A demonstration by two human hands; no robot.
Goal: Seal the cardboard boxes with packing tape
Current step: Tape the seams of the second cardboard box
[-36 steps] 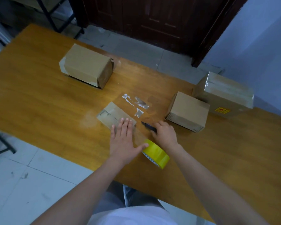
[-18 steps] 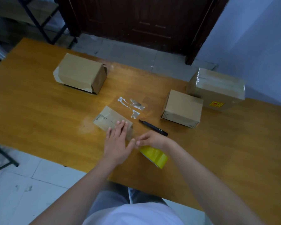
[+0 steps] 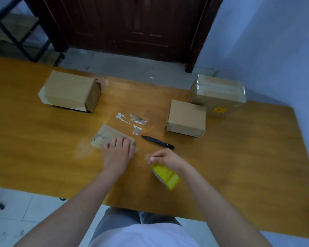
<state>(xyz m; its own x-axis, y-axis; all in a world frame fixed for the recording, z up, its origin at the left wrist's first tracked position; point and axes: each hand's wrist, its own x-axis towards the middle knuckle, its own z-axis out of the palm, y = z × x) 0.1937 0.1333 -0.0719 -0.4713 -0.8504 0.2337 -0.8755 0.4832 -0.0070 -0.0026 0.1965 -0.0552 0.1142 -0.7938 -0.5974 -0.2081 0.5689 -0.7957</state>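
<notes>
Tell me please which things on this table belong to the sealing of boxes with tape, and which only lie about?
Belong to the job:
- flat cardboard piece, under the left hand
- yellow tape roll, held by the right hand
- three cardboard boxes
- black cutter, probably for the tape

Only lying about:
- tape scraps stuck on the table

Looks like a plain back room or small office used for packing, not a proper warehouse. Wooden table (image 3: 43, 139) w/ three cardboard boxes (image 3: 70, 90) on it, plus a yellow tape roll (image 3: 166, 176) and a black cutter (image 3: 157, 142). Pale tile floor (image 3: 125, 68), bare bluish wall (image 3: 266, 41), dark wood door (image 3: 132, 24). Black metal rack (image 3: 16, 32) far left, blurred.
</notes>
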